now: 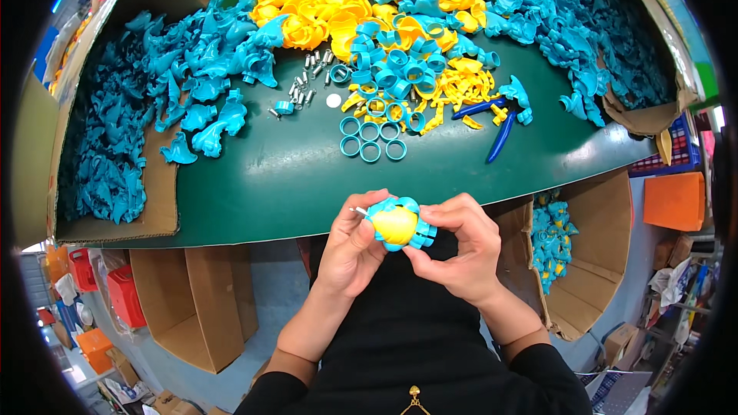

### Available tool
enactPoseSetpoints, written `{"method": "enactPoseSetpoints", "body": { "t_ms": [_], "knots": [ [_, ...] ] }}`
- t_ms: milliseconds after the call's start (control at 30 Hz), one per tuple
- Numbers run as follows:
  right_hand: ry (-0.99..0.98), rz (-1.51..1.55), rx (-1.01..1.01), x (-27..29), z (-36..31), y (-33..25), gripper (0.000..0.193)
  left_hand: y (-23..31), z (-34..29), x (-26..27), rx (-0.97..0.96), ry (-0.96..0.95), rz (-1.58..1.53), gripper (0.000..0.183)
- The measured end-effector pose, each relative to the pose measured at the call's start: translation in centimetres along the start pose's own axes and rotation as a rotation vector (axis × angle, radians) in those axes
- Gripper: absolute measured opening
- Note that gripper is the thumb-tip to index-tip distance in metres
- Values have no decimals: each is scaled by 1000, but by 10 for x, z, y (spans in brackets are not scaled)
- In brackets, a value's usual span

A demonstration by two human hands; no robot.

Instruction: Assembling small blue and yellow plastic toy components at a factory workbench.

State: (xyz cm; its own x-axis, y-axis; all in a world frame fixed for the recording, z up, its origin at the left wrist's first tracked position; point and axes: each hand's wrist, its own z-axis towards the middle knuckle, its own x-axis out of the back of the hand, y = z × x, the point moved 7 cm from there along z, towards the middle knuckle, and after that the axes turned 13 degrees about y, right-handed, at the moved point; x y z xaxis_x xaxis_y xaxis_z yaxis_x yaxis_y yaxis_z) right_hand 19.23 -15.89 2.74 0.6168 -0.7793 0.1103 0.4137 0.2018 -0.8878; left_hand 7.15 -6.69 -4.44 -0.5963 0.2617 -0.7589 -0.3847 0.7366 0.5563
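Note:
Both hands hold a small teal and yellow plastic toy part [396, 224] in front of me, just off the table's near edge. My left hand [350, 260] grips its left end, where a thin silvery metal piece [359, 210] sticks out by the thumb. With thumb and fingers, my right hand [465, 252] pinches the slotted teal end on the right. A rounded yellow section lies between the teal pieces. On the green table [284, 192] beyond, several teal rings [370, 152] stand grouped, with a heap of rings and small yellow pieces [461, 84] behind.
Blue-handled pliers [501, 137] lie right of the yellow pieces. Small metal parts [296, 94] are scattered left of the rings. Yellow shells [330, 19] pile at the back. Cardboard boxes of teal parts flank the table [115, 138]. Below right, another box [588, 292] holds teal-yellow pieces.

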Motion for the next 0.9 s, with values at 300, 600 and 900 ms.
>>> {"method": "enactPoseSetpoints", "body": {
  "t_ms": [300,600,900],
  "knots": [
    [-114,105,-98,3,-2,5,39,2,-1,-2,-84,-80,-30,46],
    [-143,554,-477,-5,-10,27,46,-3,2,7,-151,-29,-34,57],
    [-337,27,-101,-12,24,25,54,39,14,-4,-487,-17,662,35]
  ]
}}
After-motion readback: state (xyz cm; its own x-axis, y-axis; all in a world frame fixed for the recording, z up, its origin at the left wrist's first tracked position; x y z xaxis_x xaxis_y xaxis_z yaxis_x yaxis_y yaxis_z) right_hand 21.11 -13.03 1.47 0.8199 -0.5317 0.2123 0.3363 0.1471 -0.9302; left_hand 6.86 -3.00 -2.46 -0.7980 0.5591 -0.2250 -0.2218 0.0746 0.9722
